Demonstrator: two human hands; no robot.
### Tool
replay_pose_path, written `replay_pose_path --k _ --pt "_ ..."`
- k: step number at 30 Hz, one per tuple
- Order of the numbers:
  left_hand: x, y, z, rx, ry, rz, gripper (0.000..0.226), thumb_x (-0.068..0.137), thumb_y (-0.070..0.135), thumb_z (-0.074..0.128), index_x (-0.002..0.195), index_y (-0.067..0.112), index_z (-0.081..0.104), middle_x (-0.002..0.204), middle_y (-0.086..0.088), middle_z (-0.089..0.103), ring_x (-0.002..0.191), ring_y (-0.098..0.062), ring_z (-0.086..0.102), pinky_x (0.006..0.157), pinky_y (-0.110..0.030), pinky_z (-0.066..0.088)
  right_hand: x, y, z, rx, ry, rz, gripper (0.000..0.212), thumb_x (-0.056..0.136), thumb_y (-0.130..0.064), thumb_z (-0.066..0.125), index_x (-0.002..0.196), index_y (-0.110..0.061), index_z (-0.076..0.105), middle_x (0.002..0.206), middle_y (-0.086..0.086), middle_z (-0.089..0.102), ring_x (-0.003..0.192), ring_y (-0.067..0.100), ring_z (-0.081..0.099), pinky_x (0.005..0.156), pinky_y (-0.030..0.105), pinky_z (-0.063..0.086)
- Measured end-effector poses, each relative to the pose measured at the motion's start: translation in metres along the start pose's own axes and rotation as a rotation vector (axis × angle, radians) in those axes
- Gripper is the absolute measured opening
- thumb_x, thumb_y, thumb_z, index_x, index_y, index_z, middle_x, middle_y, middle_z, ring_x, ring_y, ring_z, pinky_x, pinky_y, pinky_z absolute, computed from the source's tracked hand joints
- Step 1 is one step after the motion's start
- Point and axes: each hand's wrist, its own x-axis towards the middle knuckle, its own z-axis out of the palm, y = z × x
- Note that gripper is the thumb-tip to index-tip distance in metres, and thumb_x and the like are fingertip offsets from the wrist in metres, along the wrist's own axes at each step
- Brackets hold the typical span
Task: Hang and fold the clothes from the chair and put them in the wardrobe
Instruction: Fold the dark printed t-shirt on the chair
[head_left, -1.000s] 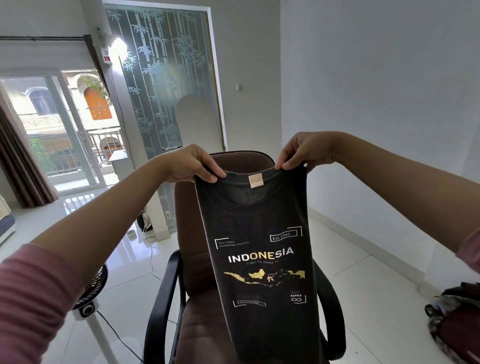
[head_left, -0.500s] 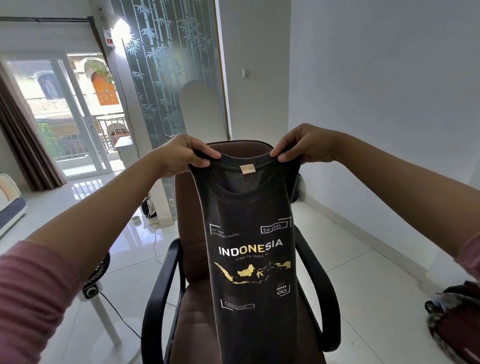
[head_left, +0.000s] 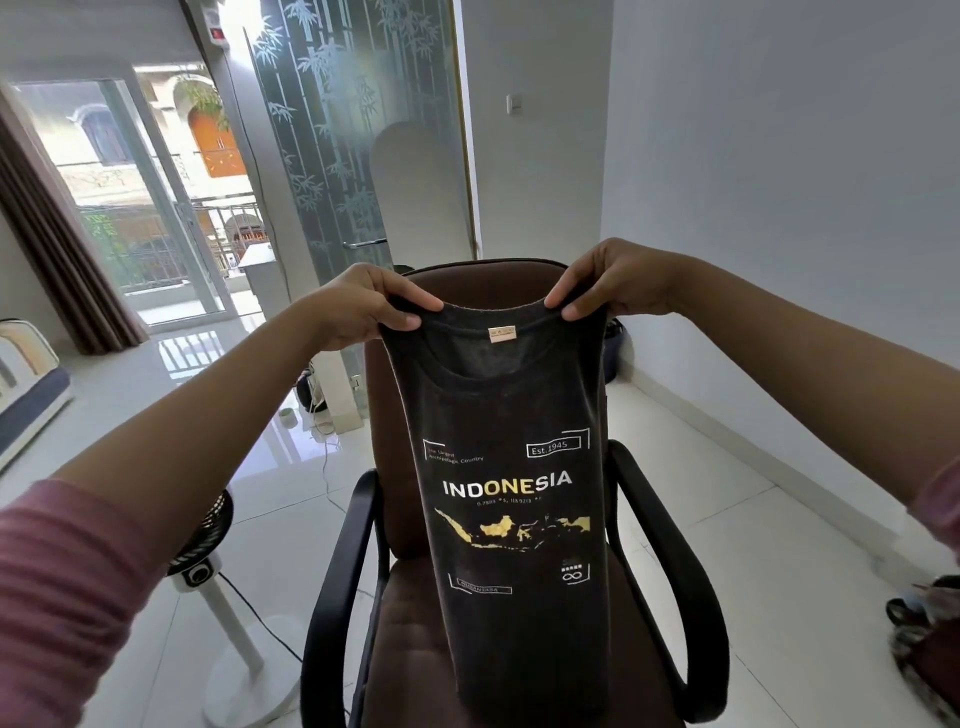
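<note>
Both hands are pinched shut on the top edge of a dark T-shirt (head_left: 511, 499) in the head view, the only view there is. Her or his left hand (head_left: 358, 306) has thumb and fingertips closed over the cloth at one side of the neckline, and the right hand (head_left: 608, 283) does the same at the other side, so the collar with its small pale label (head_left: 501, 333) stretches between them. The shirt hangs straight down from that grip, print facing the camera, with the sides already turned behind so that it shows as a narrow panel. It is held in the air in front of the brown office chair (head_left: 670, 561); its lower end falls toward the seat, though whether it touches the cushion cannot be told because the hem runs out of the picture. No wardrobe is in sight.

As a judgement, the shirt is light and wholly limp: it keeps no shape of its own and will sag or swing wherever it is unsupported. Knit cotton of this kind is not slippery and not fragile, so a light pinch is enough. The shoulder seams beside the collar look like the right holds, since gripping there keeps the folded sides aligned; a one-handed hold would probably let them fall open.

A white standing fan (head_left: 208, 561) stands on the tiled floor to the chair's left, well apart from the shirt.
</note>
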Motion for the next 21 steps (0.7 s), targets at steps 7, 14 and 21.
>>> replay_pose_path --k 7,14,21 --pt "0.045 -0.018 -0.035 0.005 -0.019 -0.024 0.039 0.082 -0.018 0.053 0.079 0.013 0.076 0.095 -0.006 0.071 0.089 -0.016 0.068 0.072 -0.02 0.056 0.053 -0.001 -0.004 -0.042 0.027 0.059 0.027 0.081 0.009 0.063 0.085 -0.014 0.076 0.095 0.003 0.074 0.09 0.016 0.07 0.072 0.023 0.057" --pt "0.069 -0.02 -0.056 0.011 -0.069 0.003 0.046 0.082 -0.019 0.052 0.073 0.018 0.078 0.086 -0.001 0.072 0.081 -0.012 0.069 0.07 -0.018 0.055 0.078 -0.005 -0.002 -0.03 0.099 0.084 0.023 0.081 0.011 0.062 0.096 -0.004 0.071 0.097 0.006 0.072 0.086 0.015 0.07 0.069 0.022 0.056" --pt "0.045 -0.028 -0.047 -0.024 -0.13 0.012 0.046 0.082 -0.021 0.051 0.076 0.016 0.078 0.09 -0.004 0.073 0.087 -0.016 0.069 0.072 -0.019 0.056 0.061 -0.002 0.02 0.003 0.063 0.115 0.025 0.08 0.012 0.062 0.087 -0.009 0.075 0.092 0.005 0.074 0.088 0.016 0.07 0.072 0.024 0.058"
